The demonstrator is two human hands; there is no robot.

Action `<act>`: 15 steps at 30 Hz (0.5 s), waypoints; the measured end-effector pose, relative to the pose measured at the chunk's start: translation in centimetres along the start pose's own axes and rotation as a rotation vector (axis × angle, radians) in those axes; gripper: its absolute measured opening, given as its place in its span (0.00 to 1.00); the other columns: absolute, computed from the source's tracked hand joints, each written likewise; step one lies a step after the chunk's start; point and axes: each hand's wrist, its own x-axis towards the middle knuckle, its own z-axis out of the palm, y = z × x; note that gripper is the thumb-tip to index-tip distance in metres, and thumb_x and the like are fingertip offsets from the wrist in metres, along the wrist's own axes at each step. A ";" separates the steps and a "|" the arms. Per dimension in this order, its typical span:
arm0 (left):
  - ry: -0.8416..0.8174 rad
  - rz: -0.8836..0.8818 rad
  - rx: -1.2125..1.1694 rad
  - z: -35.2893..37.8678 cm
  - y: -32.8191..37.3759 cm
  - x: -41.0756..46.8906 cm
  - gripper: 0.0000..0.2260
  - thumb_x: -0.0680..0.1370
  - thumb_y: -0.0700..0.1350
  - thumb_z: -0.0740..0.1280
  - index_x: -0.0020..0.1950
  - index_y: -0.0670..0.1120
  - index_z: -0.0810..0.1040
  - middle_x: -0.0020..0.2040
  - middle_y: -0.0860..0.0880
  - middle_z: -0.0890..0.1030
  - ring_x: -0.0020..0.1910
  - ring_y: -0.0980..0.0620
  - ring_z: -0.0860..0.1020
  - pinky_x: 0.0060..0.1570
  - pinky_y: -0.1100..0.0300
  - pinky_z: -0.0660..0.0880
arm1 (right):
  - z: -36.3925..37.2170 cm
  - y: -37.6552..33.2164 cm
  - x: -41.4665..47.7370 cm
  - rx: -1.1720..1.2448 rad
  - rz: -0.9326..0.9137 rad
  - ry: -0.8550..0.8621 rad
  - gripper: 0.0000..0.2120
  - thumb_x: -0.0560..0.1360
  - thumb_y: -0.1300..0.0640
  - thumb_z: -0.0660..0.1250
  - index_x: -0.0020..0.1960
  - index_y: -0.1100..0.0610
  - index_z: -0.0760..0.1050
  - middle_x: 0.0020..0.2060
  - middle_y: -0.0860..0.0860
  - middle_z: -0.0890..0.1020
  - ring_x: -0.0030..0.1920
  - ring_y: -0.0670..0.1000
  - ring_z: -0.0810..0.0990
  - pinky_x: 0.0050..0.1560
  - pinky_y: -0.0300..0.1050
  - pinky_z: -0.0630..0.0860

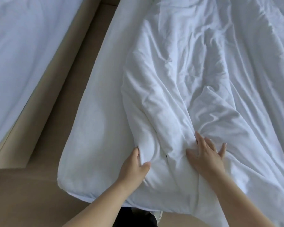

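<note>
A crumpled white duvet [195, 82] lies over a bed with a white fitted sheet [95, 115]. Near the bed's lower left corner my left hand [134, 166] grips a bunched fold at the duvet's edge, thumb on top and fingers tucked beneath the cloth. My right hand [206, 153] lies flat on the duvet a little to the right, fingers straight and spread, pressing the wrinkled fabric down. A small dark mark [166, 156] shows on the duvet between the two hands.
A second bed with a white sheet [20, 54] stands at the left, on a tan base [59, 51]. A brown floor aisle [56, 104] runs between the beds and continues along the front. A white shoe [158, 216] shows at the bottom.
</note>
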 end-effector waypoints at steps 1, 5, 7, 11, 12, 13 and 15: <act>0.036 0.050 0.000 -1.5 0.7 -0.6 0.18 0.71 0.45 0.64 0.61 0.46 0.72 0.55 0.54 0.77 0.58 0.52 0.75 0.51 0.68 0.69 | -0.5 -0.1 0.0 0.003 -0.006 0.013 0.32 0.76 0.48 0.58 0.76 0.51 0.47 0.72 0.48 0.64 0.75 0.47 0.50 0.70 0.53 0.30; 0.300 0.107 0.057 -11.5 3.2 -4.6 0.13 0.72 0.41 0.64 0.52 0.55 0.78 0.39 0.66 0.78 0.46 0.59 0.75 0.37 0.74 0.68 | -3.0 -2.2 -1.9 0.179 -0.219 0.045 0.42 0.68 0.33 0.55 0.75 0.51 0.50 0.70 0.46 0.66 0.74 0.47 0.56 0.72 0.47 0.36; 0.410 0.132 0.124 -16.8 4.0 -6.5 0.15 0.66 0.46 0.64 0.41 0.68 0.75 0.34 0.68 0.77 0.43 0.64 0.75 0.40 0.67 0.70 | -3.3 -3.8 -3.1 0.225 -0.346 -0.016 0.49 0.58 0.29 0.46 0.75 0.50 0.50 0.71 0.44 0.64 0.74 0.47 0.57 0.72 0.46 0.41; 0.409 0.018 0.113 -19.8 1.1 -5.8 0.24 0.72 0.43 0.71 0.61 0.63 0.68 0.28 0.58 0.74 0.33 0.57 0.74 0.34 0.67 0.68 | 1.2 -5.3 -4.3 -0.179 -0.429 -0.281 0.45 0.63 0.32 0.48 0.76 0.50 0.48 0.74 0.45 0.59 0.74 0.46 0.56 0.72 0.58 0.49; 0.343 -0.060 0.080 -19.1 -0.1 -5.1 0.25 0.71 0.47 0.72 0.65 0.57 0.68 0.31 0.56 0.77 0.34 0.57 0.76 0.35 0.68 0.68 | 3.1 -5.4 -4.4 -0.270 -0.449 -0.261 0.42 0.65 0.36 0.52 0.74 0.56 0.55 0.70 0.49 0.67 0.71 0.49 0.63 0.66 0.66 0.61; 0.249 -0.154 0.060 -18.0 -1.3 -4.5 0.29 0.67 0.55 0.74 0.65 0.51 0.71 0.39 0.52 0.80 0.42 0.55 0.79 0.40 0.65 0.69 | 4.6 -5.3 -4.8 -0.291 -0.416 -0.275 0.38 0.64 0.39 0.53 0.68 0.60 0.64 0.64 0.51 0.75 0.67 0.53 0.69 0.55 0.70 0.71; 0.139 -0.328 0.038 -16.0 -3.5 -3.3 0.28 0.65 0.62 0.73 0.55 0.44 0.76 0.46 0.48 0.80 0.52 0.46 0.77 0.47 0.56 0.70 | 6.0 -5.8 -5.2 -0.304 -0.320 -0.335 0.34 0.66 0.44 0.55 0.68 0.60 0.67 0.66 0.55 0.73 0.70 0.57 0.62 0.56 0.70 0.69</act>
